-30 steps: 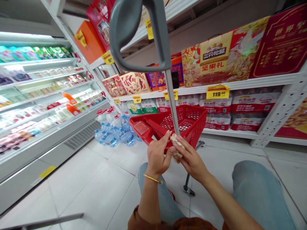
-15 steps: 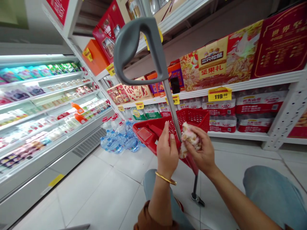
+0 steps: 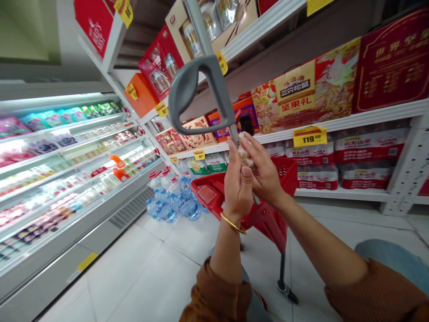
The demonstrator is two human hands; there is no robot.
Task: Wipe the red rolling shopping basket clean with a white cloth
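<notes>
A crumpled whitish-pink cloth (image 3: 246,154) is in my right hand (image 3: 267,175), whose fingers close over it against the grey metal pole. My left hand (image 3: 235,185) stands upright on the other side of the pole, its visible fingers straight and its thumb close to my right hand. Between them the hands hide most of the cloth and a stretch of the pole. Above them the pole carries a grey loop handle (image 3: 182,94). Behind and below is the red plastic basket (image 3: 288,174) of a small shopping cart, partly covered by my hands.
Shelving with gift boxes (image 3: 301,94) and packs of bottled water (image 3: 317,176) stands ahead. Large water bottles (image 3: 174,201) sit on the tiled floor (image 3: 134,268) to the left, near a lit refrigerated display (image 3: 100,214). A cart wheel (image 3: 286,290) rests near my legs.
My right hand has moved up and left with the cloth, higher along the pole towards the handle. My left hand has risen slightly, and the two hands are now together. The view has shifted a little.
</notes>
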